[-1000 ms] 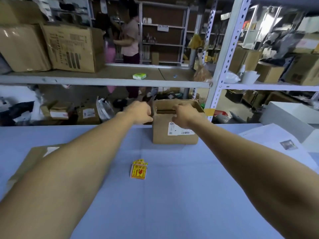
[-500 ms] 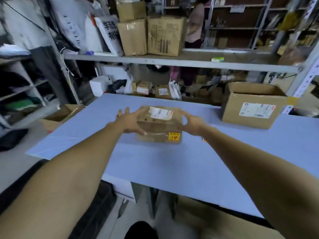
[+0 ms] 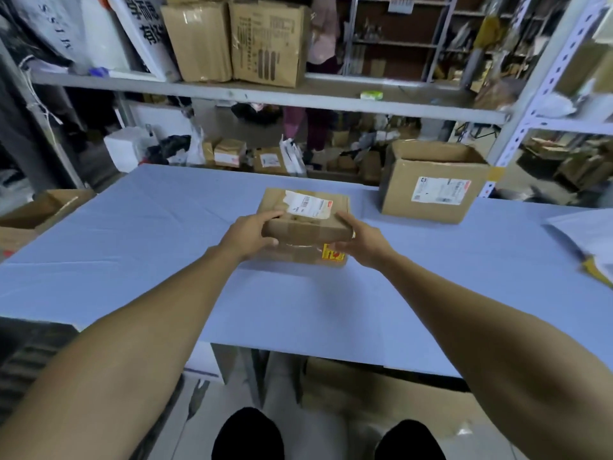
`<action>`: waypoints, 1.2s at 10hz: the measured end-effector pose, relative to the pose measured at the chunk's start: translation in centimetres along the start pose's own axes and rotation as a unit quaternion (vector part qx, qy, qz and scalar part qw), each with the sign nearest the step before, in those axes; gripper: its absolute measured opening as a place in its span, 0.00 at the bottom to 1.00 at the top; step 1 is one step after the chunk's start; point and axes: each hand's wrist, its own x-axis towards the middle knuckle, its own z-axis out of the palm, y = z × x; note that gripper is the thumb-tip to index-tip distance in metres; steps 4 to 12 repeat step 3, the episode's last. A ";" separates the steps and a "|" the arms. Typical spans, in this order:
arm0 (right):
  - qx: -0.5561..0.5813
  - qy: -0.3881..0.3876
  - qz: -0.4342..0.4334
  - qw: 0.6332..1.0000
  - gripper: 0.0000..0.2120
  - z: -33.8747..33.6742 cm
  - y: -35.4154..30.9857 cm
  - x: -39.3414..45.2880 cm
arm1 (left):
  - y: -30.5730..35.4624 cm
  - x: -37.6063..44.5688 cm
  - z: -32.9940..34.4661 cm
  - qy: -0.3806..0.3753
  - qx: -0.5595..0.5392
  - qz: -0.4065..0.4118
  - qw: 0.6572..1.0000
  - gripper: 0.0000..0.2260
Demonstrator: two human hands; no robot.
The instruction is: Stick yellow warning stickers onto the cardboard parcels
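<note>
A small flat cardboard parcel [image 3: 306,224] with a white shipping label on top lies in the middle of the blue table [image 3: 132,247]. A yellow warning sticker [image 3: 333,252] is on its near side, at the right corner. My left hand [image 3: 250,235] grips the parcel's left end and my right hand [image 3: 360,240] grips its right end, partly over the sticker. A bigger cardboard box [image 3: 431,182] with a white label stands farther back on the right.
An open cardboard box [image 3: 39,207] sits at the table's left edge. White papers [image 3: 587,234] lie at the right edge. Metal shelving [image 3: 265,92] with big cartons rises behind the table. My feet and a flat carton show on the floor below the near edge.
My hands left the bigger box at the back and took hold of the small parcel. The view swung left, then back toward the centre, and the parcel came nearer to me.
</note>
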 end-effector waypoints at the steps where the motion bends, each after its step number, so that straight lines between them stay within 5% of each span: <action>1: -0.010 -0.013 0.004 1.000 0.37 -0.8 -0.7 -1.1 | 0.5 -0.7 0.0 -0.053 -0.001 -0.011 0.999 0.42; 2: -0.058 0.001 -0.012 0.998 0.35 -1.0 -1.1 -3.7 | 1.6 -2.9 -0.3 -0.049 0.010 -0.042 0.998 0.48; 3: -0.134 0.030 -0.039 0.990 0.30 -1.8 -1.0 -7.5 | 4.1 -6.2 0.0 0.000 0.101 -0.033 0.994 0.39; 12: -0.134 0.030 -0.039 0.990 0.30 -1.8 -1.0 -7.5 | 4.1 -6.2 0.0 0.000 0.101 -0.033 0.994 0.39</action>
